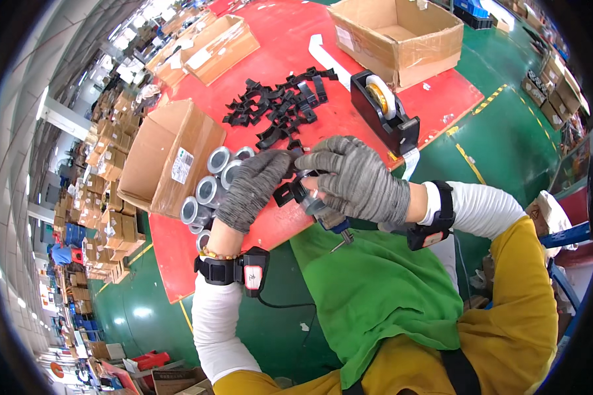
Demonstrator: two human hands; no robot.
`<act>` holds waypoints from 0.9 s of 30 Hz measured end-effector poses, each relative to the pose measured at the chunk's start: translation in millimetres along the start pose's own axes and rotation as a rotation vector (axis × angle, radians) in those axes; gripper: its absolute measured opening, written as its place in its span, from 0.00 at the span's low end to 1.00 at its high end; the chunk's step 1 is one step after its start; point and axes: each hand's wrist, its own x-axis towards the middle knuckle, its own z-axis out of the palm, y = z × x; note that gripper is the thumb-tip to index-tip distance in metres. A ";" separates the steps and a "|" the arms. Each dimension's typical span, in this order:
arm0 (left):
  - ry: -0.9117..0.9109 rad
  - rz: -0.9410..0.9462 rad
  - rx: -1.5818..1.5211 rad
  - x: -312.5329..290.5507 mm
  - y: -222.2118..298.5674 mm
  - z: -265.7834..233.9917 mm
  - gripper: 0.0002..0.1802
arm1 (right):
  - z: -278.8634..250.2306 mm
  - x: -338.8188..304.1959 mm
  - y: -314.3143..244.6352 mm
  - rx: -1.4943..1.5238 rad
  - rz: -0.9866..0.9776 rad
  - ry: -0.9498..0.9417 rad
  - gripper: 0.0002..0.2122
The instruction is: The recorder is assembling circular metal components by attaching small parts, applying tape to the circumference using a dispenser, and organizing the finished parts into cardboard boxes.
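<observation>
My left hand (254, 187), in a grey knit glove, is closed with its fingertips on a black plastic clip (284, 194); the glove hides part of the grip. Close beside it, my right hand (366, 181), gloved alike, curls over the same clip and a power screwdriver (329, 217) with a grey body and a blue collar. The screwdriver's thin bit (341, 245) points down toward my green apron (375, 283). Several silver-rimmed round cylinders (209, 191) stand clustered left of my left hand. Beyond both hands lies a loose pile of black plastic clips (270, 108).
A red table (257, 240) carries an open carton (171, 158) at left, another carton (224, 49) farther back and a large one (398, 52) at far right. Right of the clip pile stands a black tape dispenser (383, 112). A cable (286, 304) hangs from my left wrist strap.
</observation>
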 end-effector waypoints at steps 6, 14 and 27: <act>-0.147 0.154 0.479 -1.6 3.2 7.6 0.19 | 2.5 -21.3 -13.0 -0.165 -0.057 0.124 0.13; -0.108 0.203 1.009 -8.4 24.4 33.7 0.22 | -26.8 -104.8 0.4 -0.163 0.058 0.019 0.12; 0.482 0.265 1.516 -16.7 -8.6 83.6 0.34 | -148.5 -80.8 216.2 -0.759 0.412 -0.089 0.24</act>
